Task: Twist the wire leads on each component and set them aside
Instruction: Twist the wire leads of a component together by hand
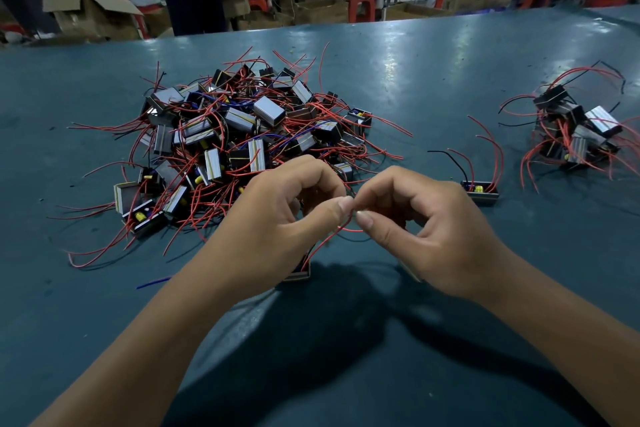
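Note:
My left hand and my right hand meet at the table's middle, thumbs and forefingers pinching the red wire leads of one component. That component is a small box mostly hidden under my left palm; only its lower corner shows. A black lead runs beside the red one below my fingertips. Behind my hands lies a big heap of boxed components with tangled red, black and blue leads.
A smaller pile of components sits at the far right, and a single component stands alone right of my right hand. A loose blue wire lies at left. Beyond the green table are people, cardboard boxes and red stools.

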A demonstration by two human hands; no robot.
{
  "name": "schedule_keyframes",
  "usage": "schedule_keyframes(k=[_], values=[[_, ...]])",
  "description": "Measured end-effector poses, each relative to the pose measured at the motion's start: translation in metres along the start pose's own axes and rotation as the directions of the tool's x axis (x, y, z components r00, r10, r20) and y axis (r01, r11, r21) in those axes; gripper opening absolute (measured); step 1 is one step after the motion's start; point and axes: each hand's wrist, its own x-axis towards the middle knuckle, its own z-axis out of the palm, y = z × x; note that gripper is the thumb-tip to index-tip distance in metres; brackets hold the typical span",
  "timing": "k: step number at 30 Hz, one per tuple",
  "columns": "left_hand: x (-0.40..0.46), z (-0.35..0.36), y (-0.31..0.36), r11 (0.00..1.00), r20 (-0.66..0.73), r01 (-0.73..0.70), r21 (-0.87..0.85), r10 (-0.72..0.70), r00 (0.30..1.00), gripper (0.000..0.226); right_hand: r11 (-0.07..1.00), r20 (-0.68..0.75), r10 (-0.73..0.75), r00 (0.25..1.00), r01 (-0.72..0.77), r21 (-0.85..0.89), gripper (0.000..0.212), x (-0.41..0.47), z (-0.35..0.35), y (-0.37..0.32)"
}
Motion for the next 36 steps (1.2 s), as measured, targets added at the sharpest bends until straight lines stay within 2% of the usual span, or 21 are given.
schedule_keyframes(k=[4,8,12,15,18,22,25,27,30,36], values=[[0.001,-0.003,-0.006,0.999,0.011,0.042,-0.029,-0.042,0.999,0.012,0.995,0.038,0.069,0.997,-0.071,0.064,0.016,0.002,-0.006,0.003],[0.001,-0.002,-0.006,0.998,0.017,0.036,-0.056,-0.035,0.999,0.013,0.969,-0.013,0.141,0.99,-0.135,0.207,0.01,0.008,-0.017,0.005],[0.0,-0.002,-0.007,0.998,0.015,0.018,-0.066,-0.017,1.0,0.012,0.964,-0.15,0.196,0.969,-0.163,0.208,0.012,0.014,-0.027,0.009],[0.001,-0.002,-0.007,0.996,0.009,0.014,-0.089,-0.013,1.0,0.012,0.957,-0.209,0.284,0.936,-0.262,0.127,0.014,0.017,-0.032,0.017],[0.003,-0.003,-0.011,0.994,-0.012,0.017,-0.107,-0.019,1.0,0.015,0.917,-0.078,0.396,0.915,-0.398,-0.024,0.017,0.017,-0.029,0.025],[0.006,-0.004,-0.025,0.986,-0.018,0.127,-0.104,-0.129,0.991,0.01,0.884,0.105,0.463,0.88,-0.449,-0.131,0.016,0.015,-0.028,0.029],[0.007,0.0,-0.031,0.986,0.057,0.162,0.04,-0.164,0.985,0.015,0.876,0.199,0.478,0.855,-0.451,-0.169,0.011,0.013,-0.027,0.028],[0.007,0.002,-0.033,0.982,0.072,0.148,0.117,-0.157,0.985,0.016,0.88,0.215,0.473,0.854,-0.446,-0.164,0.01,0.013,-0.025,0.028],[0.007,0.004,-0.032,0.982,0.112,0.155,0.107,-0.167,0.98,0.017,0.884,0.228,0.468,0.854,-0.453,-0.115,0.004,0.013,-0.025,0.028],[0.005,0.007,-0.028,0.989,0.214,0.104,0.105,-0.124,0.969,0.019,0.872,0.324,0.482,0.814,-0.481,-0.087,0.024,0.015,-0.016,0.025]])
